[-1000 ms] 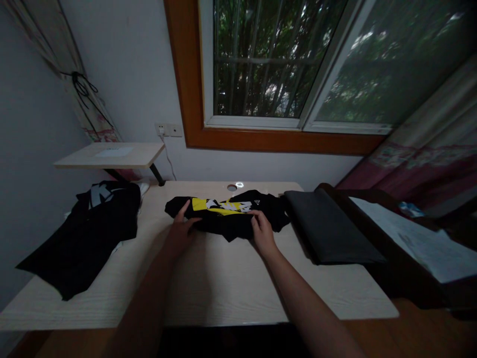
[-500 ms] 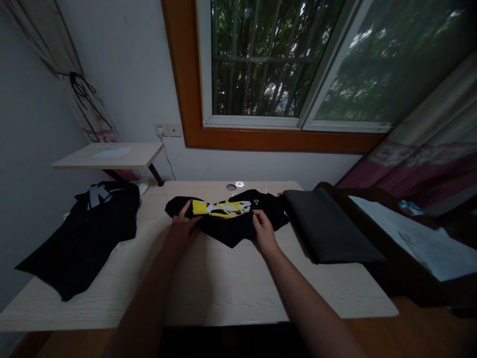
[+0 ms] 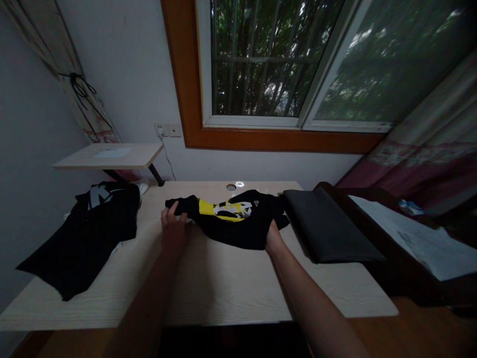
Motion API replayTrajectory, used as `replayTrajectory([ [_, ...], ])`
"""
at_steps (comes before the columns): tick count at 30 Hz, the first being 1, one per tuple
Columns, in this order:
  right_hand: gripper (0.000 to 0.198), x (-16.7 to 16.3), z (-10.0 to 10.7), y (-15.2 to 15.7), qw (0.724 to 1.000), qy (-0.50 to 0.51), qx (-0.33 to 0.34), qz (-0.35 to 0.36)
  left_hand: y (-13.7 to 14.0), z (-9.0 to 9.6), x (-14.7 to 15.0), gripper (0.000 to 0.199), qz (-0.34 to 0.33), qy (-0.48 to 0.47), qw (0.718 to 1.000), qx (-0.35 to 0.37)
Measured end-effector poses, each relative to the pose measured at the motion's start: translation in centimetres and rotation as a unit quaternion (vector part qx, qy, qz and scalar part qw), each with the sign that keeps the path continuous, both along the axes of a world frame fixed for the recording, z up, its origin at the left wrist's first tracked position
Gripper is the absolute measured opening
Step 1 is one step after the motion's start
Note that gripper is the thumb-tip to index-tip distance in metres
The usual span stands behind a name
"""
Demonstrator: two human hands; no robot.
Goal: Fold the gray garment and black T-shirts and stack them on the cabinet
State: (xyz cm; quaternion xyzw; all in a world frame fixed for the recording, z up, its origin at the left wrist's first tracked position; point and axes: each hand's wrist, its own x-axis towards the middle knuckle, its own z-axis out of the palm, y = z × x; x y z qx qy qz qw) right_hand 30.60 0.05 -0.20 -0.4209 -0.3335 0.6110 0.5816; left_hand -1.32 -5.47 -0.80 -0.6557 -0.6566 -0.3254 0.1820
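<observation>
A black shirt (image 3: 231,232) with a yellow, white and grey print lies bunched lengthwise across the table in front of me. My left hand (image 3: 173,226) is at its narrow left end, fingers bent over the cloth and closed on it. At the right part of the shirt is my right hand (image 3: 274,239); its fingers have gone in under the black fabric and are hidden, so their grip does not show. Further left, another black garment (image 3: 100,236) with a grey-white print lies spread over the table's left side.
The pale wooden table (image 3: 231,293) has a round cable hole (image 3: 231,187) near its back edge. A dark grey flat case (image 3: 331,226) lies close to the shirt's right end. A small raised shelf (image 3: 112,155) stands at the back left. Behind is a window (image 3: 276,59).
My left hand has shifted left to the shirt's end. My right hand has moved slightly right and its fingers have slipped under the cloth. The shirt's near edge now looks smoother and more stretched.
</observation>
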Motion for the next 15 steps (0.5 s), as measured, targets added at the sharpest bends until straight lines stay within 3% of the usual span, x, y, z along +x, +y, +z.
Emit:
replayTrajectory([
  [6, 0.033, 0.5, 0.4, 0.1, 1.0, -0.003, 0.015, -0.027, 0.1, 0.1, -0.2, 0.041, -0.004, -0.012, 0.999, 0.041],
  [15, 0.037, 1.1, -0.6, 1.1, 0.973, -0.061, 0.123, -0.186, -0.1, 0.9, 0.4, 0.075, 0.013, -0.065, 0.998, 0.01],
])
